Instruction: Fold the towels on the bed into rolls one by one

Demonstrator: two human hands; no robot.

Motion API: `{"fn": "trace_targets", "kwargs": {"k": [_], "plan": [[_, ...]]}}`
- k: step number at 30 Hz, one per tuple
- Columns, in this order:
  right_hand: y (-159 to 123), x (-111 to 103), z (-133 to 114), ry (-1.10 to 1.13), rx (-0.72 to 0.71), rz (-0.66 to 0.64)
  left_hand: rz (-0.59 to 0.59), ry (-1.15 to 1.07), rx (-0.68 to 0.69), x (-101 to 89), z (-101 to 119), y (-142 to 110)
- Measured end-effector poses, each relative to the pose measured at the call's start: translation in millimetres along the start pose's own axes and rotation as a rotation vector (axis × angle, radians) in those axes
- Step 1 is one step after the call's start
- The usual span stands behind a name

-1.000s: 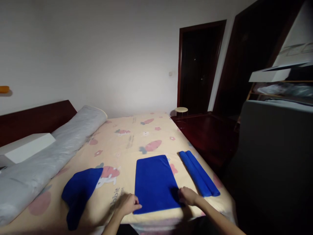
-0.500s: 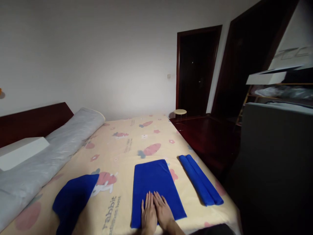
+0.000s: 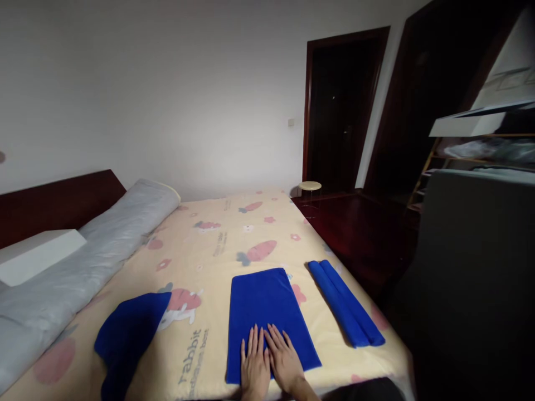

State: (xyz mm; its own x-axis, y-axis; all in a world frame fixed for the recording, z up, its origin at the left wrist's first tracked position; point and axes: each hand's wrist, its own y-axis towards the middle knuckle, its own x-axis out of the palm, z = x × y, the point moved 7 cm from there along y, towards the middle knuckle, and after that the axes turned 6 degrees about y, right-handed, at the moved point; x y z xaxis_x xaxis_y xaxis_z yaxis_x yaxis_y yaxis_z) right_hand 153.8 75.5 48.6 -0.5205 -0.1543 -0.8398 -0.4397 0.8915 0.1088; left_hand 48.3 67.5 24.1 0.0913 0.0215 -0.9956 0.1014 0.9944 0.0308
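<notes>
A flat rectangle of blue cloth (image 3: 261, 298) lies on the carrot-print bedsheet (image 3: 217, 264), close to the bed's near edge, its long sides running away toward twelve o'clock. At its six o'clock end the left hand (image 3: 256, 367) and the right hand (image 3: 286, 362) rest palm down on the cloth, side by side, fingers extended and slightly spread, pointing up toward twelve; neither pinches anything. The thumbs come close together at the middle (whether they actually touch is hard to tell).

At about three o'clock from the cloth, and apart from it, lies a double-rolled blue cloth (image 3: 353, 306), its two rolls side by side and slanting toward the right edge of the bed. At nine o'clock, well apart, a crumpled blue cloth (image 3: 131, 323) lies in a loose heap, its lower part in dark shadow.

Farther out toward ten o'clock, a long grey bolster-like roll (image 3: 129, 228) stretches along the bed, with a white box (image 3: 45, 253) on it and a dark wooden headboard (image 3: 62, 203) behind. Between twelve and one, past the far end of the bed, a round-topped stool (image 3: 310, 186) stands near a dark door (image 3: 345, 111). Toward two o'clock are a loaded shelf rack (image 3: 472, 150) and, nearer, a dark grey panel (image 3: 472, 250).
</notes>
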Motion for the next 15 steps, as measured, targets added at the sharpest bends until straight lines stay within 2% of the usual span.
{"fn": "trace_targets", "kwargs": {"k": [9, 15], "plan": [[-11.4, -11.7, 15.0, -0.026, 0.055, 0.046, 0.044, -0.006, -0.06, -10.1, -13.9, -12.0], [-22.1, -19.3, 35.1, -0.045, 0.099, 0.098, 0.065, 0.038, -0.11, -10.1, -31.3, -20.7]]}}
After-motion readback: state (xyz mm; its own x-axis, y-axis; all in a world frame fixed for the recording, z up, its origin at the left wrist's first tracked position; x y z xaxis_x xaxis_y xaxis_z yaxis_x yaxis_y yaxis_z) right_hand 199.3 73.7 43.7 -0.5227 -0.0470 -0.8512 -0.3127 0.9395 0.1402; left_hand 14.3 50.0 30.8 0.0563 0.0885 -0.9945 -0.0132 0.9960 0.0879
